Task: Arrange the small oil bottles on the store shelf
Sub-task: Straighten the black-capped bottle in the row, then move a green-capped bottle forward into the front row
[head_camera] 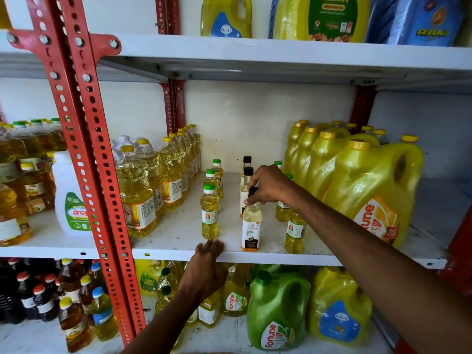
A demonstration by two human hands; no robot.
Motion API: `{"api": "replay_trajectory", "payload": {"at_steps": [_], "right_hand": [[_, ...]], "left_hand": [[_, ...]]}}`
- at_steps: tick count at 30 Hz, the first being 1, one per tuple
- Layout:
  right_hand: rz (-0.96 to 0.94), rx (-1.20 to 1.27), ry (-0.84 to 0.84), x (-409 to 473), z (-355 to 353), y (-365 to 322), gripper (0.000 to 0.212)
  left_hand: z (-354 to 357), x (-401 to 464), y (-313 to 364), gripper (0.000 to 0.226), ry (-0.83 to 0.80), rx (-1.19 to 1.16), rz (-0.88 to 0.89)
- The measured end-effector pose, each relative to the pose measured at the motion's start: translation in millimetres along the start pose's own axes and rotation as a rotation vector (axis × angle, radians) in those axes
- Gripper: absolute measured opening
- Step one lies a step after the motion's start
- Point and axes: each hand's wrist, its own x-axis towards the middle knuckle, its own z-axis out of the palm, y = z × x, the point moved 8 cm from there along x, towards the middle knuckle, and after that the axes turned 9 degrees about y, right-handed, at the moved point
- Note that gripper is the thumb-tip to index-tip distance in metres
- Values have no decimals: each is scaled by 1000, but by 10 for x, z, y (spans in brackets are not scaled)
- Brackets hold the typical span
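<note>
Small oil bottles stand in rows on the white middle shelf [178, 236]. A front green-capped bottle [209, 213] leads a row of three on the left. In the middle row stands a black-capped coconut oil bottle [251, 227] near the front edge, and my right hand [268, 185] grips its neck and cap from above. Two more black-capped bottles [247, 172] stand behind it. Another green-capped bottle [295, 229] stands to the right, partly behind my forearm. My left hand [207, 264] rests with its fingers on the shelf's front edge, holding nothing.
Large yellow Fortune jugs [375, 195] crowd the right of the shelf. Clear one-litre oil bottles [138, 192] line the left. A red perforated upright [84, 149] stands at the left. More jugs fill the shelves above and below.
</note>
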Motion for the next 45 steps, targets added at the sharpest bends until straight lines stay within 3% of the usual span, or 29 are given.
{"api": "replay_trajectory", "payload": {"at_steps": [7, 10, 13, 16, 19, 22, 26, 35, 45], "right_hand": [[8, -148, -42, -35, -36, -56, 56], [-69, -333, 87, 47, -109, -178, 69], [-186, -276, 227, 125, -74, -486, 65], [-302, -152, 112, 206, 278, -791, 50], [-298, -214, -89, 338, 717, -859, 56], [-283, -268, -203, 458, 940, -819, 48], [-289, -257, -177, 543, 896, -854, 35], [-267, -243, -104, 587, 841, -858, 43], [-250, -190, -136, 501, 823, -883, 35]], "left_hand": [[-293, -47, -14, 67, 89, -21, 40], [-472, -69, -240, 64, 129, 73, 29], [-560, -80, -552, 66, 101, 132, -40], [-546, -100, -733, 67, 29, 125, -82], [-562, -89, -755, 67, -5, 100, -92], [-574, -73, -757, 66, -9, 83, -102], [-562, -82, -760, 66, 23, 67, -97], [-603, -102, -698, 64, 88, 67, -47], [-631, -112, -682, 65, 78, 52, -64]]}}
